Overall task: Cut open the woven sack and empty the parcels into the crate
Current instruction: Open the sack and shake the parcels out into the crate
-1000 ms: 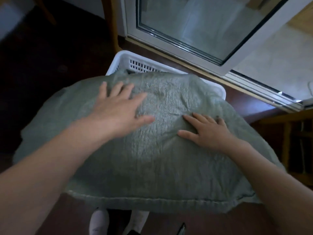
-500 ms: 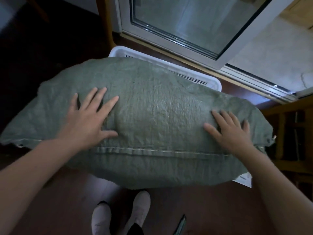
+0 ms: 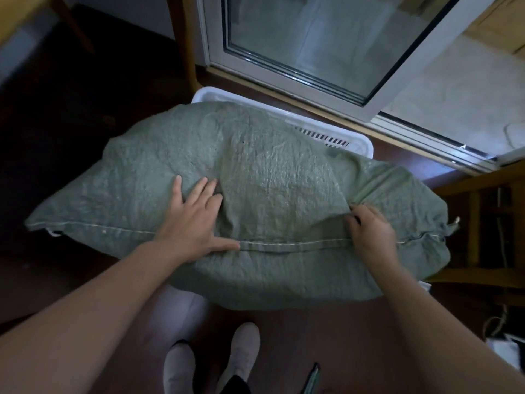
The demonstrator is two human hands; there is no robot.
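A full green woven sack lies crosswise on a white plastic crate, covering most of it. A stitched seam runs along the sack's near side. My left hand rests flat on the sack left of centre, fingers spread. My right hand is on the right part, fingers curled and pinching a fold of the fabric just above the seam. No parcels show; they are hidden inside the sack.
An open white-framed glass door stands just behind the crate, with a light tiled floor outside. Wooden furniture is at the right. My feet are below the sack on the dark floor, beside a dark slim object.
The sack has rolled toward me, bringing the seam up on top. My left hand slid right toward the centre. My right hand went from flat to pinching a fold of fabric.
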